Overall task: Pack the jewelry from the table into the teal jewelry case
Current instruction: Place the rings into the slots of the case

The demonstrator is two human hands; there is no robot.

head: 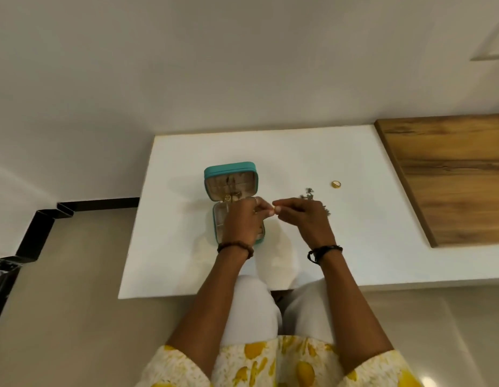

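From the head camera I see the teal jewelry case [231, 191] lying open on the white table [354, 233], left of the table's centre. Its lid stands up at the far end, teal on the outside with a beige lining, and some gold pieces [230, 197] hang or rest at the hinge line; I can't make out what each one is. The near half is the tray, beige inside with small compartments, mostly covered by my left hand [242, 219].

My left hand hovers over the tray with the fingers curled in, thumb and forefinger closed toward the right. My right hand [301, 216] sits just right of the case, fingers also curled, thumb and forefinger brought together toward the left. The two pinches meet on a small gold item [274, 209] between the fingertips; it's too small for me to say what it is, or which hand truly bears it. A dark beaded bracelet [237, 247] circles my left wrist and a black cord band [323, 251] my right.

On the table just beyond my right hand lies a greyish tangled piece of jewelry [308, 192], partly hidden by the knuckles. Further right, well apart, a gold ring [336, 184] rests alone. A wooden board [452, 174] lies at the table's right edge
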